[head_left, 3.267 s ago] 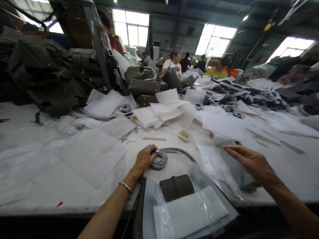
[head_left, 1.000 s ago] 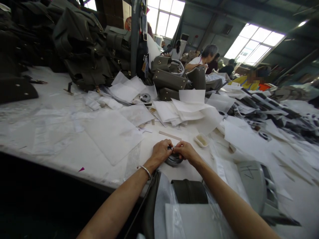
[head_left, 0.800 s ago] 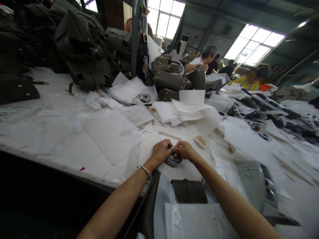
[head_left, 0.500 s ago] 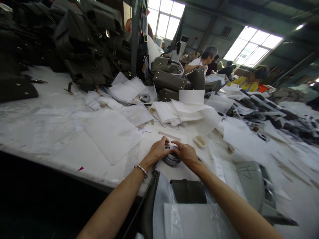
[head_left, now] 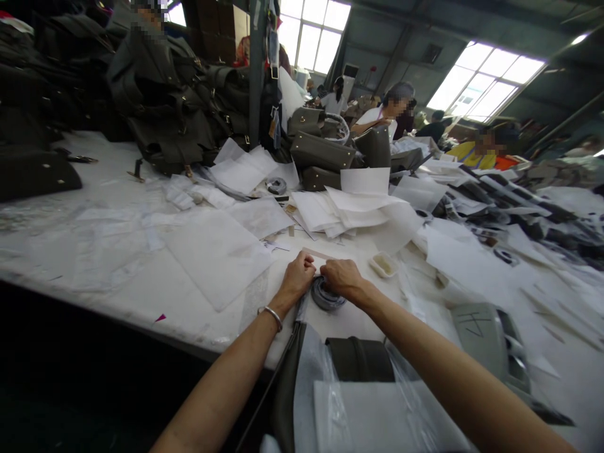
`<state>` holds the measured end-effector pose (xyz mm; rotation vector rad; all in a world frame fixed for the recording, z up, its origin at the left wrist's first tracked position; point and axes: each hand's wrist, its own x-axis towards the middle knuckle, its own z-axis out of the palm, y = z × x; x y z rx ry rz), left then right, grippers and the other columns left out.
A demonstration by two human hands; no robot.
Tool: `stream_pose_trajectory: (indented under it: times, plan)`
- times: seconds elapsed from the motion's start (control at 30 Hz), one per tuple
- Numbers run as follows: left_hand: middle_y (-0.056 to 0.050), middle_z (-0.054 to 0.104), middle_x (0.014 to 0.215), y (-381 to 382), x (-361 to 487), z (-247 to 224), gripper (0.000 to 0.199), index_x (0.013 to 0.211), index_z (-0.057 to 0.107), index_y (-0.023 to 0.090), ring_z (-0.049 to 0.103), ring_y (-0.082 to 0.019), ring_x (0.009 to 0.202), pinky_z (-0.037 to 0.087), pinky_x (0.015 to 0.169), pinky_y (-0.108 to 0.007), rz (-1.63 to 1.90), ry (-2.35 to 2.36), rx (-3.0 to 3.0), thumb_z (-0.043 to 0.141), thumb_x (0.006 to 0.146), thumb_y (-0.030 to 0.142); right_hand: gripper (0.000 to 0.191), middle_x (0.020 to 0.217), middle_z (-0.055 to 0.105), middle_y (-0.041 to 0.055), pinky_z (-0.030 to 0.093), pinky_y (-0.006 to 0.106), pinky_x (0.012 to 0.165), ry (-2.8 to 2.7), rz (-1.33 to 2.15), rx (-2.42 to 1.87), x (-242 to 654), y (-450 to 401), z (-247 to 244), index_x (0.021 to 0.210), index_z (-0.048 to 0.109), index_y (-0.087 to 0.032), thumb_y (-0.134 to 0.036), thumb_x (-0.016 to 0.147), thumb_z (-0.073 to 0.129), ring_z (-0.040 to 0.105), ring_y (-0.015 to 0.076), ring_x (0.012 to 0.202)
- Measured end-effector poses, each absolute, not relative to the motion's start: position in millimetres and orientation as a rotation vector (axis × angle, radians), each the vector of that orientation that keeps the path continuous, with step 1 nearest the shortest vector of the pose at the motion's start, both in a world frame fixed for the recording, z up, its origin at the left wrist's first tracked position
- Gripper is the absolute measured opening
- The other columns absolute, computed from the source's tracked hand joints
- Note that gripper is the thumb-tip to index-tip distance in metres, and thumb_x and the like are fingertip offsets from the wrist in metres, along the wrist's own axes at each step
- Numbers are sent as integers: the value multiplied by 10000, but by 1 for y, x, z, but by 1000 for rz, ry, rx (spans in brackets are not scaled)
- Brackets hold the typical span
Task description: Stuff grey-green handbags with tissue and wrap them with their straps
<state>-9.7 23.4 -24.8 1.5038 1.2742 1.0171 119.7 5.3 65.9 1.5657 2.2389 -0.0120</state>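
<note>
A grey coiled strap (head_left: 326, 297), seemingly in clear wrapping, lies on the white table just before my hands. My left hand (head_left: 299, 275), a metal bangle at its wrist, is closed with curled fingers beside the coil's far left edge; what it pinches is too small to tell. My right hand (head_left: 340, 277) is closed too, its fingers bent down over the coil's far right edge, and whatever they grip is hidden. Nearer to me is a dark olive bag (head_left: 361, 360), partly covered by white sheet and clear plastic.
A tan strip (head_left: 317, 253) lies beyond my hands, with a small clear dish (head_left: 383, 265) to the right. White sheets (head_left: 217, 251) spread left and behind. Right stands a grey-green tape dispenser (head_left: 486, 340). Dark bags (head_left: 165, 119) pile at back left; several people work farther off.
Both hands have shifted from over the coil to its far edge, and their fingers have curled in. More of the coil shows. The view has tilted slightly.
</note>
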Motion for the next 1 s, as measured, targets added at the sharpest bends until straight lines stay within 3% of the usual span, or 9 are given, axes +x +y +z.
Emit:
stream_pose_trajectory:
  times: [0.13, 0.27, 0.4, 0.47, 0.63, 0.9, 1.0]
  plan:
    - [0, 669, 788, 25, -11, -26, 196, 905, 537, 207, 669, -140, 712, 524, 667, -247, 1099, 1228, 1428, 518, 754, 84, 220, 1105, 670, 199, 479, 393, 854, 2298, 30, 1483, 114, 4, 65, 979, 740, -115, -206, 797, 657, 603, 339, 1084]
    - [-6, 661, 798, 26, -14, -26, 183, 895, 540, 193, 666, -129, 683, 531, 656, -243, 1171, 1235, 1370, 503, 756, 79, 244, 995, 696, 189, 471, 402, 860, 2318, 18, 1484, 113, 1, 58, 957, 740, -90, -240, 776, 676, 648, 322, 981]
    - [3, 661, 784, 27, -15, -26, 163, 874, 558, 187, 655, -117, 658, 535, 651, -235, 1180, 1232, 1357, 523, 747, 90, 232, 1048, 694, 178, 460, 412, 888, 2340, -15, 1563, 122, -7, 56, 985, 731, -103, -231, 815, 639, 652, 321, 1009]
    - [5, 661, 780, 27, -15, -25, 141, 864, 567, 186, 652, -113, 655, 535, 649, -230, 1175, 1228, 1367, 533, 753, 104, 260, 1093, 690, 161, 466, 396, 889, 2345, -41, 1620, 131, -16, 58, 1048, 713, -125, -246, 828, 645, 650, 309, 1031]
    - [-5, 664, 809, 29, -21, -25, 112, 910, 565, 180, 664, -115, 704, 522, 644, -212, 1181, 1280, 1424, 515, 815, 152, 593, 1340, 588, 169, 432, 376, 1008, 2455, -29, 1767, 159, -40, 55, 1366, 520, -124, -348, 843, 688, 566, 281, 1214]
    - [-7, 701, 849, 29, -35, -23, 143, 865, 649, 187, 649, -126, 789, 509, 755, -239, 923, 1459, 1860, 568, 803, 87, 376, 1270, 647, 129, 410, 434, 1035, 2758, 23, 2048, 159, -38, -14, 1265, 607, -167, -317, 921, 583, 587, 285, 1176]
    - [-35, 694, 939, 43, -55, -15, 86, 896, 661, 165, 644, -150, 878, 511, 848, -309, 761, 1575, 2046, 584, 869, 137, 343, 1253, 657, 109, 368, 459, 1066, 2814, 67, 2097, 153, -41, -29, 1260, 605, -173, -321, 966, 509, 582, 269, 1163]
